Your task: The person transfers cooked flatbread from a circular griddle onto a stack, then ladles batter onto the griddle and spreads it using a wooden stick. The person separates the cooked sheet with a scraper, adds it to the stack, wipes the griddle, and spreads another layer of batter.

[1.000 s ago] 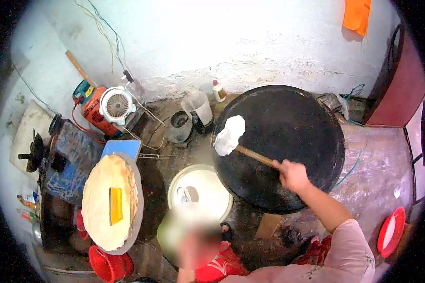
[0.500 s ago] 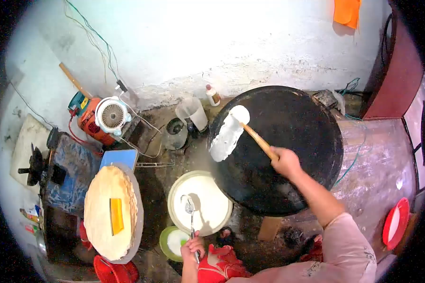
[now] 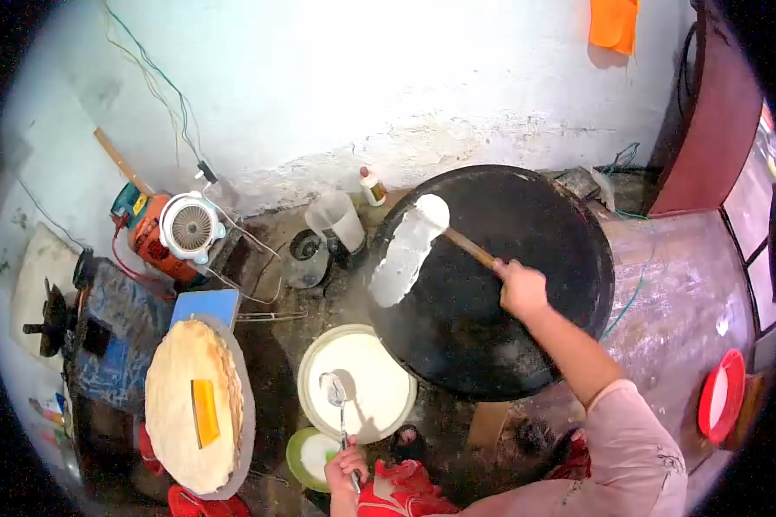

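Observation:
My right hand is closed around the wooden handle of a batter spreader, which reaches over the large round black griddle. The spreader's far end meets the upper end of a white strip of batter along the griddle's left side. In my left hand is a metal ladle, its head over a wide tub of white batter. Close to that hand is a small green bowl with white contents.
At left, a stack of thin round flatbreads carries a yellow scraper. Behind are a blower, a clear plastic jug and a small bottle. A red basin stands at far right.
The whole view has shifted slightly. My right hand has moved a little away from me over the griddle, and the spreader's handle lies at a flatter angle. My left hand still holds the ladle.

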`<action>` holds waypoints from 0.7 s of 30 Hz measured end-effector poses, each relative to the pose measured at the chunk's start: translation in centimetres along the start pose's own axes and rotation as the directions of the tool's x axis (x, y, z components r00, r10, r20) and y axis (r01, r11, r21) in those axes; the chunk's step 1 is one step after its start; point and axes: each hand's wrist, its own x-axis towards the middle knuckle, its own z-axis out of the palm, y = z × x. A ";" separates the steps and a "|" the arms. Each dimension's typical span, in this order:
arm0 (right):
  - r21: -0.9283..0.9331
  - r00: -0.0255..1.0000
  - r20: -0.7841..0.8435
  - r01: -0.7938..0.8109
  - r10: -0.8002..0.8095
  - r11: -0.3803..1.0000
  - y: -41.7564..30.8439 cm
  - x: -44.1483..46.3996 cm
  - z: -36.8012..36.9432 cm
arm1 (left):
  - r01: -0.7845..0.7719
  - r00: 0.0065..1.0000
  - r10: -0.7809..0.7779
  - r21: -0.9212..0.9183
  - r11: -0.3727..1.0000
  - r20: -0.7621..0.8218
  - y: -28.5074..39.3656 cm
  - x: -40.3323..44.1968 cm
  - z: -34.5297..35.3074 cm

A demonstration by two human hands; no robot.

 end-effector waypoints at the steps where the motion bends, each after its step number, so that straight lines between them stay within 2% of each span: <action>1: 0.024 0.992 0.076 -0.100 0.098 0.995 -0.1 1.3 -2.5 | -0.094 0.996 0.094 0.067 0.993 0.003 -0.3 0.1 0.2; 3: 0.295 0.960 0.167 -0.267 0.226 0.917 -2.3 1.2 -3.1 | -0.275 0.960 0.280 0.204 0.940 0.008 -1.2 0.5 0.9; 4: 0.347 0.933 0.265 -0.329 0.245 0.878 -3.9 0.7 -4.3 | -0.244 0.967 0.256 0.260 0.934 -0.013 -1.8 0.3 1.4; 5: 0.367 0.980 0.119 -0.192 0.159 0.910 -4.4 -0.3 -2.0 | -0.212 0.972 0.234 0.313 0.926 -0.034 -2.5 0.4 1.8; 7: 0.108 0.979 0.197 -0.077 0.055 0.991 -4.7 0.8 -1.2 | -0.263 0.954 0.296 0.323 0.909 -0.056 -2.4 0.5 1.4; 9: -0.128 0.981 0.131 -0.124 0.141 0.984 -1.8 3.5 -0.1 | -0.276 0.947 0.314 0.316 0.908 -0.073 -1.6 0.5 1.0; 10: -0.144 0.977 0.145 -0.139 0.160 0.980 -0.8 4.0 -1.2 | -0.266 0.954 0.297 0.323 0.908 -0.049 -0.6 0.2 0.3; 11: -0.036 0.976 0.108 -0.184 0.187 0.982 -0.6 3.4 -2.0 | -0.262 0.955 0.294 0.329 0.907 -0.050 -0.3 -0.1 0.3; 13: 0.184 0.943 0.154 -0.321 0.296 0.929 -1.3 1.2 -1.6 | -0.274 0.950 0.307 0.335 0.902 -0.050 -0.5 0.0 0.5; 14: 0.293 0.948 0.143 -0.314 0.283 0.903 -3.0 -0.5 -2.8 | -0.292 0.943 0.328 0.342 0.893 -0.051 -0.9 0.3 0.8; 15: 0.271 0.990 0.040 -0.144 0.138 0.952 -3.8 -2.3 -1.9 | -0.224 0.970 0.242 0.311 0.924 -0.020 -1.0 0.5 1.1; 17: 0.003 0.974 0.221 -0.046 0.045 0.999 -2.9 -1.7 -1.3 | -0.268 0.948 0.309 0.337 0.902 -0.074 -1.0 0.5 1.1; 19: -0.143 0.980 0.129 -0.134 0.152 0.981 0.5 1.0 -1.4 | -0.262 0.947 0.310 0.358 0.896 -0.084 -0.3 0.4 0.4; 20: -0.142 0.976 0.100 -0.181 0.196 0.973 1.4 1.6 -2.5 | -0.255 0.949 0.304 0.378 0.890 -0.077 0.0 0.4 0.5; 21: -0.052 0.958 0.132 -0.248 0.253 0.967 1.5 1.5 -3.5 | -0.248 0.952 0.298 0.383 0.890 -0.077 0.1 0.2 0.6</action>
